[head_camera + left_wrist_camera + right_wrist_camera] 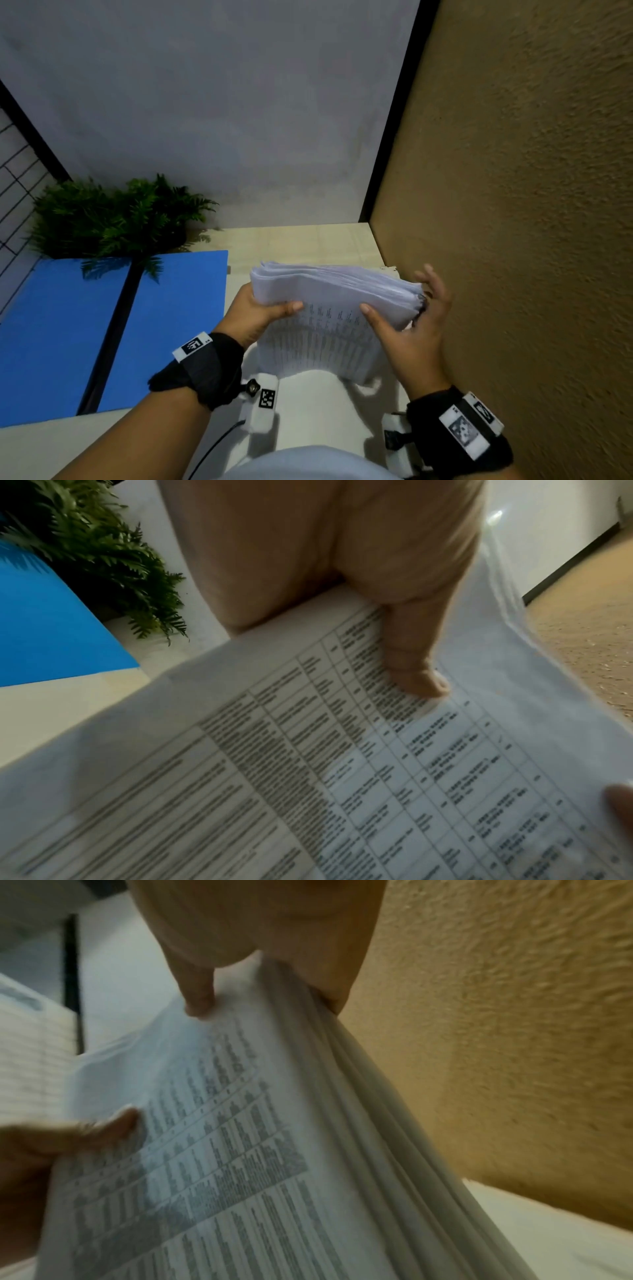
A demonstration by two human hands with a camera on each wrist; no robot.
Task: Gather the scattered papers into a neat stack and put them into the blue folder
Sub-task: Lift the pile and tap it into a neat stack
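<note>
Both hands, left hand (pixel 255 313) and right hand (pixel 407 329), grip the gathered stack of printed papers (pixel 329 308) upright above the table (pixel 308 243), fingers curled around its sides, squaring edges; insertion into the open blue folder (pixel 61 329) at left remains undone.

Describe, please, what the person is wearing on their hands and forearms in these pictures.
Both hands are bare, with no sleeves on the forearms. Each wrist carries a black fabric strap bearing white tags with black square markers, plus a white camera block with its own marker. A thin black cable trails from the left one.
</note>
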